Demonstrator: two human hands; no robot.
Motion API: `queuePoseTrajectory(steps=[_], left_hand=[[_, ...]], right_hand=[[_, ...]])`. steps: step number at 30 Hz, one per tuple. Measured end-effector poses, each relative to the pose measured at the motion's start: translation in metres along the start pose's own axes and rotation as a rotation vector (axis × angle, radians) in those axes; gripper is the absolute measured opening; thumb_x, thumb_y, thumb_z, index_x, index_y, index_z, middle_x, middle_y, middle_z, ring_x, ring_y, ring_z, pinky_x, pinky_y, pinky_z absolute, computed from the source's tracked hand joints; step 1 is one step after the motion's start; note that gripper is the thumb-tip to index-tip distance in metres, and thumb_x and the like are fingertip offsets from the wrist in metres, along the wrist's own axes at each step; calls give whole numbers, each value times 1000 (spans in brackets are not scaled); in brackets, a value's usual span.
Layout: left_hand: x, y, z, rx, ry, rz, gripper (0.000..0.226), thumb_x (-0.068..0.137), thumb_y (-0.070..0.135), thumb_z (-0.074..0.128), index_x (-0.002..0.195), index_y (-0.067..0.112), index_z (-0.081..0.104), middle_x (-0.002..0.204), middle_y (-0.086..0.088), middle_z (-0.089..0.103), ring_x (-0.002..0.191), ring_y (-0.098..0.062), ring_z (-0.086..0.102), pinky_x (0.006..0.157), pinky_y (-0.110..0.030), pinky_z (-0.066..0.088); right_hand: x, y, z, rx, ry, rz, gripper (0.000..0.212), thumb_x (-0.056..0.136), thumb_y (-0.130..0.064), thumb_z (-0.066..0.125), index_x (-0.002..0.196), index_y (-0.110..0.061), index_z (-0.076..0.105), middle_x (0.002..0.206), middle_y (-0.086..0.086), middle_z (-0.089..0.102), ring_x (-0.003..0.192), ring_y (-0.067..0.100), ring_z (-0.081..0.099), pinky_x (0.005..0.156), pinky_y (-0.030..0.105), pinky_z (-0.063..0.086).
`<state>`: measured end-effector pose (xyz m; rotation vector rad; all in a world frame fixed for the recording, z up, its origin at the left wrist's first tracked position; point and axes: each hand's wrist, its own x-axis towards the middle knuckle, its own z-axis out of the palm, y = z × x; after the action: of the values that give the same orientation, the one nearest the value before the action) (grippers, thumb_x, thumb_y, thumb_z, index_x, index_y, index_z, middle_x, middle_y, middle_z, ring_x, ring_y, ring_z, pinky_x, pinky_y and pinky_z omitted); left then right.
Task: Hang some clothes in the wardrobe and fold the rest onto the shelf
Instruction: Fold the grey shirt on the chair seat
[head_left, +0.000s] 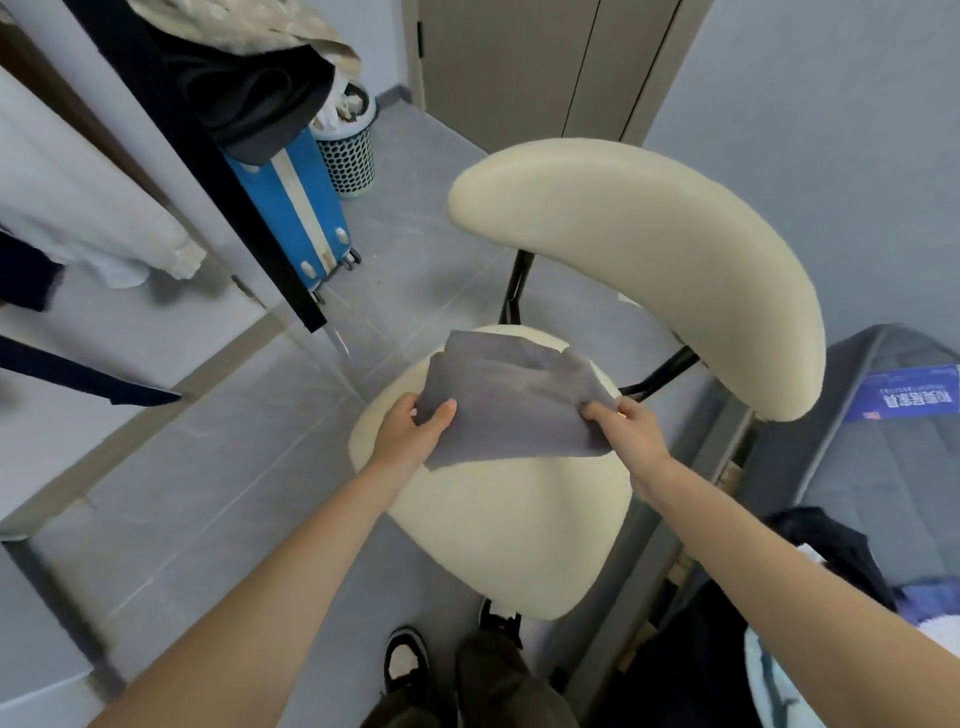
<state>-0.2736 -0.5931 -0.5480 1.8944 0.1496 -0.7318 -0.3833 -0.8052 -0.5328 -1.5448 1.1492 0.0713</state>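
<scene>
A small grey garment (511, 400) is held flat just above the cream seat of a chair (519, 530). My left hand (413, 434) grips its left edge, thumb on top of the cloth. My right hand (626, 428) pinches its right edge. The far part of the cloth is folded over and lies toward the chair's back. At the left, the wardrobe (93, 291) stands open, with a white garment (98, 228) and dark clothes hanging inside. Dark clothes are piled (244, 88) on top of a blue suitcase.
The chair's curved cream backrest (649, 260) rises behind the seat. A blue suitcase (296, 208) and a green laundry basket (350, 150) stand by the wardrobe. A bed with a grey cover (893, 467) and more clothes (831, 561) lies at right. Grey tile floor is underfoot.
</scene>
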Motion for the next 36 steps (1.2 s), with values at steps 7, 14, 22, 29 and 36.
queuePoseTrajectory(steps=[7, 14, 22, 29, 36], left_hand=[[-18, -111, 21, 216, -85, -220, 17, 92, 24, 61, 88, 13, 48, 88, -1, 54, 80, -18, 52, 58, -25, 35], [-14, -167, 26, 449, -131, -157, 18, 97, 28, 51, 95, 11, 44, 86, -5, 54, 86, -28, 55, 68, -33, 36], [-1, -180, 35, 273, -159, -255, 36, 82, 43, 72, 95, 17, 51, 94, 3, 61, 89, -20, 61, 75, -31, 49], [-4, -167, 38, -33, -183, -105, 27, 87, 42, 67, 110, 32, 59, 102, 22, 65, 96, 0, 63, 74, -15, 48], [1, -168, 40, -57, -39, -128, 23, 98, 28, 53, 119, 19, 56, 110, -5, 63, 107, -25, 60, 91, -35, 49]], right_hand=[[-24, 117, 19, -165, 31, 200, 20, 90, -17, 59, 99, -8, 43, 87, 4, 51, 73, 14, 45, 59, 27, 34], [-20, 175, 41, -313, 65, 233, 15, 91, -14, 52, 93, -13, 37, 87, 7, 52, 72, 19, 45, 57, 31, 34], [-6, 191, 51, -231, 68, 337, 42, 84, -33, 67, 113, -16, 41, 101, 1, 53, 92, 22, 51, 74, 30, 38], [-16, 187, 48, 73, 85, 34, 28, 96, -39, 55, 98, -12, 57, 99, 13, 64, 90, 22, 58, 82, 34, 46], [-2, 184, 54, 64, 153, 138, 20, 100, -33, 48, 108, -17, 58, 102, 3, 62, 94, 19, 55, 73, 26, 41]])
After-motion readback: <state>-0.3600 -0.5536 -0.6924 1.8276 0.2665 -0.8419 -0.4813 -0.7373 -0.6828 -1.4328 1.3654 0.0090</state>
